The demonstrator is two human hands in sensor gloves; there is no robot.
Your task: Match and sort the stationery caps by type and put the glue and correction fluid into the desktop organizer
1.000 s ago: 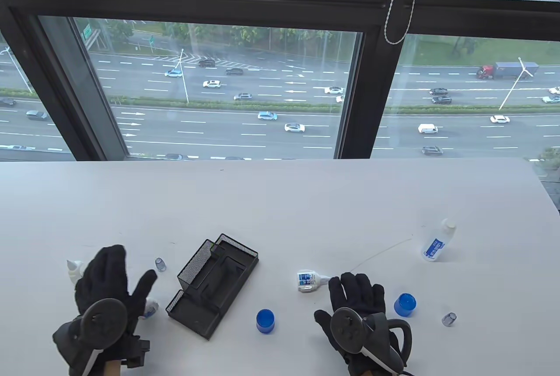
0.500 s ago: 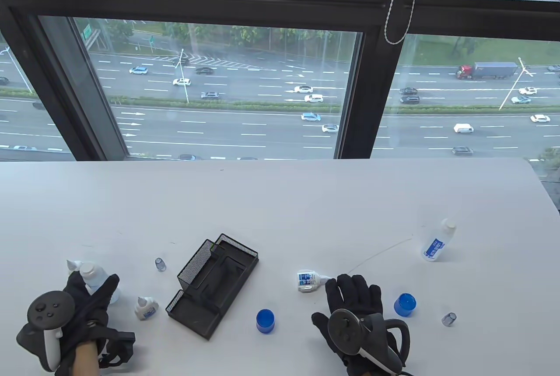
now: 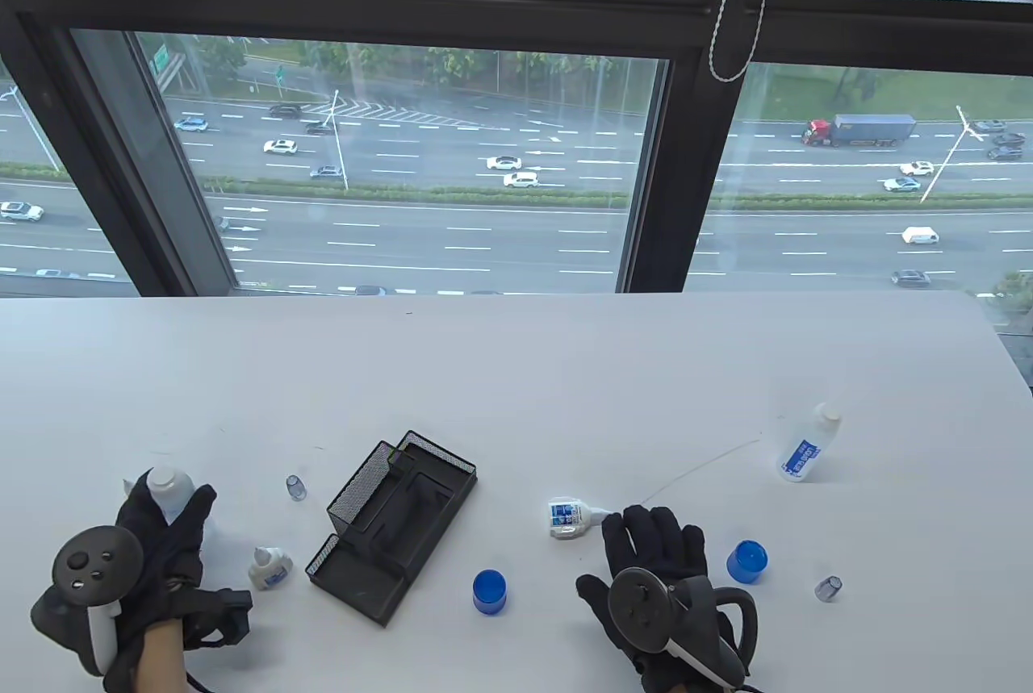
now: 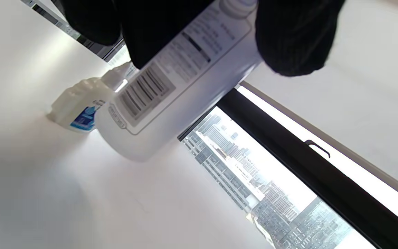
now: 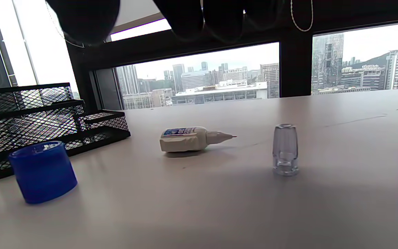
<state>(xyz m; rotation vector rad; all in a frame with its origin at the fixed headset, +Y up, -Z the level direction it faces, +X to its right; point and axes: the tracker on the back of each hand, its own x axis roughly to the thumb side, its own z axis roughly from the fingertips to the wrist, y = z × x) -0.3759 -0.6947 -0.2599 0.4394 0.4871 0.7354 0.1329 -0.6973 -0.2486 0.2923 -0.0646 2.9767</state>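
White bench; black mesh organizer; blue caps; clear caps; white bottles with blue labels; black-gloved hands.

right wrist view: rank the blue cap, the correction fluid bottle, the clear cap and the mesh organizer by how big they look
1. mesh organizer
2. blue cap, though it sits nearest the camera
3. correction fluid bottle, close to the blue cap, so unsure
4. clear cap
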